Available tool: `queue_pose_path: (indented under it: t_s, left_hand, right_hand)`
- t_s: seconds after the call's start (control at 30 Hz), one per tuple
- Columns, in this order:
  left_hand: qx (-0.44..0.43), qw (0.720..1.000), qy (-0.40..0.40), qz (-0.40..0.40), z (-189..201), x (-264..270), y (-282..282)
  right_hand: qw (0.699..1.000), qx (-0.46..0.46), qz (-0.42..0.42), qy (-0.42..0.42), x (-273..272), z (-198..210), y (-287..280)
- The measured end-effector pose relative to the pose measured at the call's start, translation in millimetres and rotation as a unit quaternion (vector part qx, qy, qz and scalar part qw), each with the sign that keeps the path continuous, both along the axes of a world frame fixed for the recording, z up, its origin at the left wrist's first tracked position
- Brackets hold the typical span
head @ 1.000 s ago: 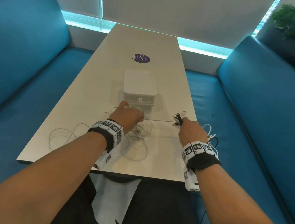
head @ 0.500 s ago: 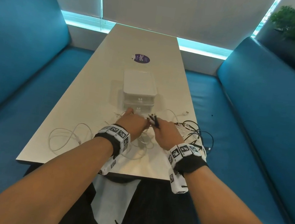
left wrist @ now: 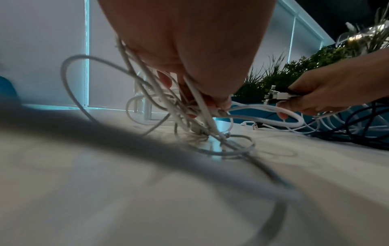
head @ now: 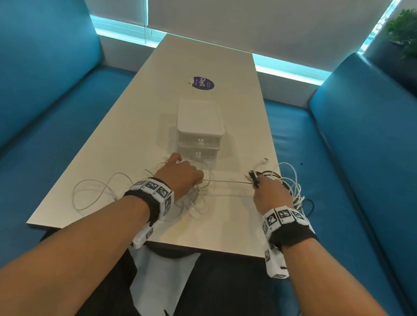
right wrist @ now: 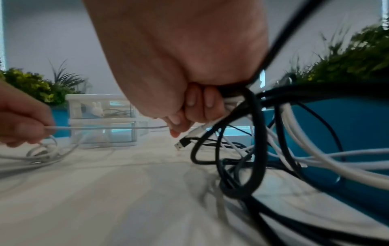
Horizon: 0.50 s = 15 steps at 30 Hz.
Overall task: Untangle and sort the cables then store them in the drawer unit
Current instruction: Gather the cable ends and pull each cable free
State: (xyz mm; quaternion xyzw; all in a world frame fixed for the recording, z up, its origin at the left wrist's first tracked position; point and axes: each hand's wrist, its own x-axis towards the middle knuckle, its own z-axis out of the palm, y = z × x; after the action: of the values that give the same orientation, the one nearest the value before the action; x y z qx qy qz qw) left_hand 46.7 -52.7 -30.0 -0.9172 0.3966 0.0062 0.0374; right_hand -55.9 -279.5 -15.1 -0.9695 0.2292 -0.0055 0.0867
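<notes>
Tabletop: right wrist alone shows black cables (right wrist: 250, 133).

Blk wristbands (head: 290, 233) w/ white marker blocks.

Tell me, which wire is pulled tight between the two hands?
The thin white cable, stretched straight from the left hand to the right hand. The other white and black cables lie in loose loops.
</notes>
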Motion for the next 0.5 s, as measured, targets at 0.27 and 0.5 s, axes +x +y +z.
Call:
queue_pose_path:
  t_s: [0.27, 0.5]
  left_hand:
    - [-0.007, 1.0, -0.003, -0.016, -5, -1, -21]
    - [-0.029, 0.999, -0.03, -0.029, -2, -4, -25]
  right_hand:
    - [0.985, 0.102, 0.115, -0.075, 14, 1, 36]
    - [0.97, 0.181, 0.158, -0.029, 22, -12, 51]
